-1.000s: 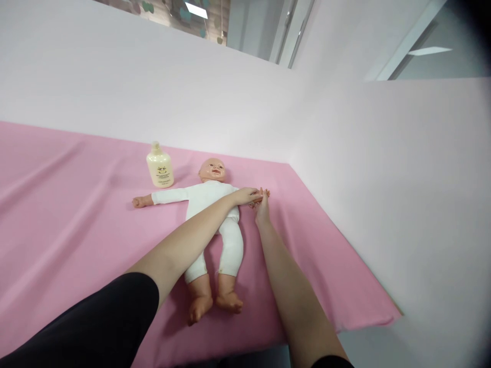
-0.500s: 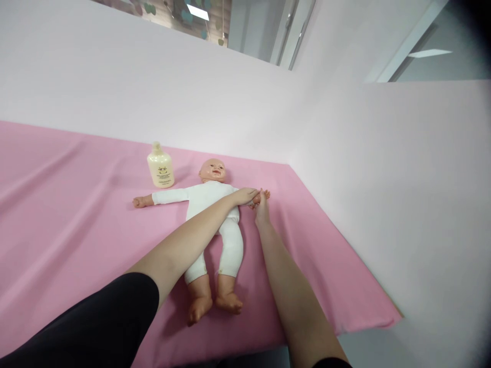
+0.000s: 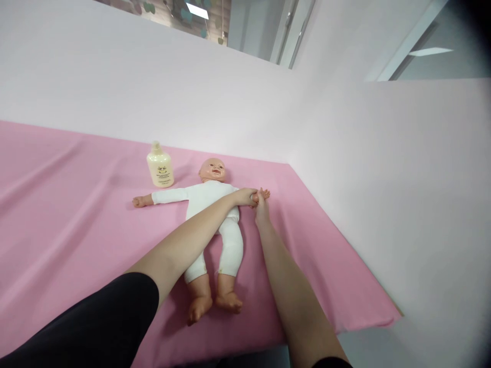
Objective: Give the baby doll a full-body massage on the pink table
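A baby doll [image 3: 209, 202] in a white bodysuit lies on its back on a pink sheet [image 3: 69, 204], arms spread, bare feet toward me. My left hand [image 3: 245, 197] reaches across its chest and is closed around the doll's outstretched arm near the wrist. My right hand [image 3: 262, 208] comes from below and holds the doll's small hand, whose fingers show just past mine. A cream lotion bottle [image 3: 160, 165] stands upright left of the doll's head.
White partition walls [image 3: 383, 168] close the sheet in at the back and on the right. The sheet's front right corner [image 3: 395, 313] hangs at the table edge. My black sleeve fills the lower left.
My left hand has slid slightly along the doll's arm toward its hand. Everything else is still.
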Tool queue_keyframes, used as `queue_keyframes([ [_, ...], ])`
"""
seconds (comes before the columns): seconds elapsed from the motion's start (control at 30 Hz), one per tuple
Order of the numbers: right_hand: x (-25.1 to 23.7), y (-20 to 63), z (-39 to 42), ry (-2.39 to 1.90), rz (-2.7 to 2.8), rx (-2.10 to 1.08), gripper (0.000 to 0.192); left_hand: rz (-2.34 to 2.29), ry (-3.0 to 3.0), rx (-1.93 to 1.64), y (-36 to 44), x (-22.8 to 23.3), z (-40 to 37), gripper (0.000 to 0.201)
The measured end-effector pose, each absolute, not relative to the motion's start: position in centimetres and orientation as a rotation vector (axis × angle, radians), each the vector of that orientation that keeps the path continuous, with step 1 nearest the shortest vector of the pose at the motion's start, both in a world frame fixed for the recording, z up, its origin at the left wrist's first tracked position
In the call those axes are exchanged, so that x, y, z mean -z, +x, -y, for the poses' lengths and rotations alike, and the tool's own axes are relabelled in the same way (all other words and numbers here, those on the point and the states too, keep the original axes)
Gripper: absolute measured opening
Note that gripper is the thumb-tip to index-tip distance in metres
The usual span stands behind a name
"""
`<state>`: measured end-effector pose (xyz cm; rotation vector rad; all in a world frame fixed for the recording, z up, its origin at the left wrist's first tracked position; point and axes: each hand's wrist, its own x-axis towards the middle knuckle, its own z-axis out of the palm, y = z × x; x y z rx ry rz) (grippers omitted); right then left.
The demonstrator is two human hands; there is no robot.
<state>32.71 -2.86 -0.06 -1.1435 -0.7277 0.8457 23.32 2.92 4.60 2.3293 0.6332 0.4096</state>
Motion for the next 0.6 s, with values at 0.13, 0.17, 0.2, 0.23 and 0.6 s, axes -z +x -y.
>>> queue_keyframes([
  [0.13, -0.35, 32.59, 2.92, -1.063, 0.645, -0.962, 0.064, -0.641, 2.362, -0.424, 23.22, -4.71, -2.73, 0.034],
  [0.17, -0.42, 32.56, 2.95, -1.042, 0.631, -0.982, 0.063, -0.631, 2.356, -0.43, 23.23, -4.67, -2.71, 0.033],
  [0.2, -0.47, 32.54, 2.99, -1.026, 0.621, -0.991, 0.062, -0.622, 2.335, -0.43, 23.25, -4.61, -2.7, 0.032],
  [0.23, -0.48, 32.52, 3.03, -1.013, 0.616, -0.992, 0.061, -0.613, 2.301, -0.423, 23.28, -4.55, -2.68, 0.034],
  [0.6, -0.34, 32.51, 3.0, -1.008, 0.641, -0.971, 0.053, -0.611, 2.126, -0.443, 23.39, -4.46, -2.65, 0.043],
])
